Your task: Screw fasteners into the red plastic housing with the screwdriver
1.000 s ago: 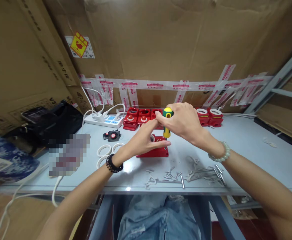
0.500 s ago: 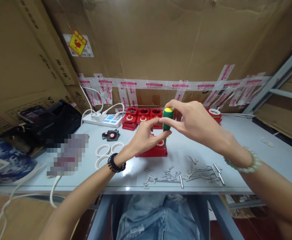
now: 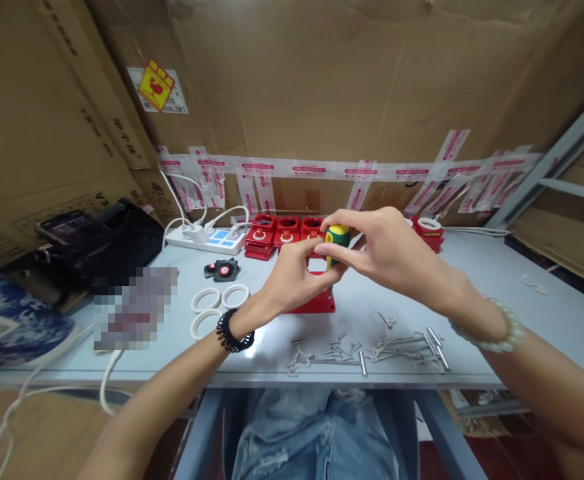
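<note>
A green and yellow screwdriver (image 3: 337, 237) stands upright over a red plastic housing (image 3: 316, 303) on the table. My right hand (image 3: 382, 250) pinches the top of its handle from the right. My left hand (image 3: 292, 277) closes around the lower handle and shaft, just above the red housing; the screwdriver's tip is hidden behind it.
Loose screws and metal pins (image 3: 367, 350) lie near the table's (image 3: 497, 280) front edge. Three white rings (image 3: 217, 303) lie at the left, small black fans (image 3: 222, 270) behind them. A row of red housings (image 3: 285, 233), a white power strip (image 3: 207, 239) and a black bag (image 3: 97, 247) sit further back.
My right hand has turned on the screwdriver handle and my left hand has risen from the red housing up to the shaft. The screwdriver sits slightly lower.
</note>
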A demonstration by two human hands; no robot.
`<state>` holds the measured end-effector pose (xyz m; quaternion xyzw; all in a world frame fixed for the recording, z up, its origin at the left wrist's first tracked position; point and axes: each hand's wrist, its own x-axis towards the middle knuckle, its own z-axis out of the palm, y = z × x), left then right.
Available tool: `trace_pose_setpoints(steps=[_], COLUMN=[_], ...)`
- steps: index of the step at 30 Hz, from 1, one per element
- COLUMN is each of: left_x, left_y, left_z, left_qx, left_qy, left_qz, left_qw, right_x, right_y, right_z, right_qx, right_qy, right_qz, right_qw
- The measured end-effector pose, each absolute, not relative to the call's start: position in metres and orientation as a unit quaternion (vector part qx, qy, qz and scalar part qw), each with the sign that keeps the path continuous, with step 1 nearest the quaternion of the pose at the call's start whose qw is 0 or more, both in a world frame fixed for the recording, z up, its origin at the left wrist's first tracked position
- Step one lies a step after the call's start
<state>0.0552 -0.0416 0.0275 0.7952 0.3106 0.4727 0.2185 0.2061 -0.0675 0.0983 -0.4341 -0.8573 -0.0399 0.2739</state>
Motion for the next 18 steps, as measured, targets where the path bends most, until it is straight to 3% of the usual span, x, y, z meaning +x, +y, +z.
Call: trace_pose_setpoints(steps=[5, 13, 18], left_x=[0.060, 0.049, 0.055], left_y=[-0.038, -0.038, -0.039], left_z=[0.024, 0.029, 0.022], left_qx=[0.765, 0.799, 0.774], left_qy=[0.341, 0.331, 0.343], left_qz=[0.502, 0.429, 0.476], left_qw=[0.215, 0.261, 0.237], right_x=[0.197, 0.214, 0.204], right_y=[-0.063, -0.065, -0.060], right_z=[0.089, 0.099, 0.092], right_qx=[-0.510, -0.386, -0.453], right_qy=[-0.805, -0.878, -0.830], right_qz=[-0.138, 0.012, -0.005], right_qw=[0.270, 0.282, 0.324])
